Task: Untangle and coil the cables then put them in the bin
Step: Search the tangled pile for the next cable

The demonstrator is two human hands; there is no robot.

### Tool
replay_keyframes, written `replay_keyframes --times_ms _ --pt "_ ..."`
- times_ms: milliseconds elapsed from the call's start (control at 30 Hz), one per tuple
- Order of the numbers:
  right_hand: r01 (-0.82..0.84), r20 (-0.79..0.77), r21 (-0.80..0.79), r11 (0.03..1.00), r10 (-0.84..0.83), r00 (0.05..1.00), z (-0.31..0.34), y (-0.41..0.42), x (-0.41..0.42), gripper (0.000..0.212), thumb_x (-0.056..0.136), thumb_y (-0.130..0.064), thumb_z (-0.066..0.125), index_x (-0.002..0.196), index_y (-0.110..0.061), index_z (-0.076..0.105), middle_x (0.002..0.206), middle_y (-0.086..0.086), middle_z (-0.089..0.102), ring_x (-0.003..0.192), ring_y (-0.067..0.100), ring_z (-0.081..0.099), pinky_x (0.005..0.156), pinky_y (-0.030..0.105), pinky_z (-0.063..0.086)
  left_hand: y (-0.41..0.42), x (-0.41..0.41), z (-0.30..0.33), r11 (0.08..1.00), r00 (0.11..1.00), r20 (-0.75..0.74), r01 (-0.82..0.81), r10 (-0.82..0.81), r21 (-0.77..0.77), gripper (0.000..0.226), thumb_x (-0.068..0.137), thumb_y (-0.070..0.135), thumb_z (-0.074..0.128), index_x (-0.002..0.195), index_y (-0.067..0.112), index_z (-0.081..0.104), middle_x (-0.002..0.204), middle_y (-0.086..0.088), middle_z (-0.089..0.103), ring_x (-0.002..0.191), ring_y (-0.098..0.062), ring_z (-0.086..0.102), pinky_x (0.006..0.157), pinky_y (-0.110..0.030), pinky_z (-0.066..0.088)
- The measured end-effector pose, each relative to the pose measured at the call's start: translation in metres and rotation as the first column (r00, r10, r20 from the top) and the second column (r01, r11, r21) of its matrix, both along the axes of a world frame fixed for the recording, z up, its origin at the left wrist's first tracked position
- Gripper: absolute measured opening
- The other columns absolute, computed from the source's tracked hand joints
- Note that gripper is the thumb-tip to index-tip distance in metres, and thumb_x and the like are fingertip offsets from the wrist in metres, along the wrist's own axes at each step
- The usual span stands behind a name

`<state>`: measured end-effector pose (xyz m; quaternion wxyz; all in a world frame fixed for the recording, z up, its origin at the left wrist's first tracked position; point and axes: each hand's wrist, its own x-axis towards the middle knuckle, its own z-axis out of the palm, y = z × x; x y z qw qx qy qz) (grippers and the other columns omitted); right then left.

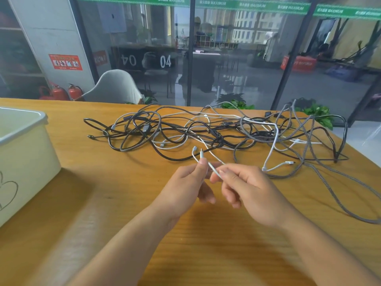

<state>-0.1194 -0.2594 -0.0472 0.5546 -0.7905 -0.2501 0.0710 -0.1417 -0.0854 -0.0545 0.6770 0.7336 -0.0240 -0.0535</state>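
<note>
Cables lie tangled mid-tabletop; left hand and right hand each pinch one thin white cable, light, limp, best gripped near its plug.

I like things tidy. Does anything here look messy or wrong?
Yes: the cables lie in one knotted heap across the table, black, grey and white looped together. Both hands, left hand and right hand, pinch one white cable. The bin sits apart.
</note>
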Motion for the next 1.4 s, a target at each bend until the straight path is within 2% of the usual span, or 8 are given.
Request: replay_keyframes --times_ms 167,300,467,600,733,967,1167,1400 --pt "-0.180 -0.034 -0.058 0.982 0.179 0.983 -0.002 0.005 -0.008 0.032 0.109 -0.029 0.043 0.100 -0.014 0.070 0.070 0.006 0.072 0.070 0.016 0.066 0.074 0.024 0.051 0.002 0.003 0.001 0.983 0.999 0.001 -0.036 0.036 -0.183 0.047 0.111 0.045 0.031 0.127 0.022 0.069 0.109 0.001 0.079 0.092 -0.036 0.066 0.089 -0.034 0.054" --pt "-0.272 -0.067 -0.150 0.950 0.265 0.962 -0.002 0.006 -0.013 0.033 0.110 -0.034 0.040 0.105 -0.017 0.069 0.081 0.002 0.077 0.089 0.017 0.068 0.088 0.026 0.049 0.004 0.002 0.006 0.926 0.999 -0.051 -0.017 -0.002 -0.378 0.050 0.111 0.044 0.030 0.130 0.015 0.067 0.118 -0.008 0.076 0.096 -0.024 0.070 0.078 -0.030 0.055" --pt "-0.332 -0.073 -0.232 0.914 0.324 0.943 -0.007 0.011 -0.015 0.034 0.112 -0.030 0.039 0.105 -0.013 0.068 0.080 0.000 0.074 0.081 0.013 0.065 0.083 0.022 0.049 0.004 0.000 0.012 0.863 0.994 -0.071 0.039 -0.087 -0.504 0.053 0.112 0.042 0.028 0.131 0.011 0.066 0.119 -0.010 0.076 0.092 -0.017 0.071 0.087 -0.029 0.054" --pt "-0.348 -0.092 -0.275 0.896 0.336 0.937 -0.012 0.012 -0.013 0.038 0.113 -0.031 0.039 0.102 -0.012 0.070 0.079 -0.004 0.072 0.078 0.010 0.063 0.081 0.023 0.049 0.005 -0.003 0.017 0.853 0.989 -0.048 0.094 -0.138 -0.513 0.053 0.112 0.042 0.030 0.129 0.010 0.069 0.096 -0.005 0.075 0.072 -0.014 0.067 0.069 -0.022 0.054" --pt "-0.359 -0.109 -0.278 0.891 0.343 0.933 -0.014 0.011 -0.010 0.041 0.112 -0.037 0.039 0.095 -0.016 0.071 0.073 -0.007 0.067 0.074 0.009 0.060 0.076 0.022 0.048 0.010 -0.005 0.020 0.879 0.984 -0.015 0.150 -0.176 -0.453 0.051 0.111 0.040 0.035 0.124 0.010 0.074 0.068 0.001 0.049 0.051 -0.012 0.039 0.054 -0.021 0.041" --pt "-0.266 0.027 -0.511 0.817 0.325 0.945 -0.009 -0.007 0.006 0.045 0.096 -0.063 0.051 0.077 -0.026 0.068 0.066 0.000 0.055 0.062 0.016 0.047 0.058 0.022 0.034 0.016 -0.009 0.025 0.868 0.922 -0.042 0.347 -0.386 -0.354 0.050 0.104 0.039 0.042 0.115 0.004 0.076 0.061 0.004 0.017 0.049 -0.010 0.017 0.049 -0.021 0.027" --pt "-0.123 0.149 -0.566 0.815 0.248 0.957 -0.005 -0.025 0.025 0.033 0.094 -0.055 0.066 0.079 -0.025 0.067 0.077 -0.001 0.064 0.074 0.013 0.056 0.073 0.037 0.046 0.022 -0.009 0.023 0.836 0.874 -0.025 0.455 -0.485 -0.307 0.048 0.105 0.038 0.041 0.110 0.008 0.077 0.058 0.008 0.021 0.048 -0.007 0.017 0.049 -0.022 0.022" --pt "0.096 0.484 -0.474 0.875 0.168 0.859 -0.009 -0.037 0.041 0.041 0.089 -0.078 0.047 0.080 -0.043 0.066 0.070 -0.023 0.056 0.079 0.008 0.052 0.089 0.031 0.039 0.027 -0.008 0.024 0.818 0.851 -0.023 0.497 -0.525 -0.290 0.048 0.099 0.042 0.048 0.109 0.006 0.078 0.056 0.010 0.023 0.046 -0.004 0.020 0.048 -0.024 0.019"
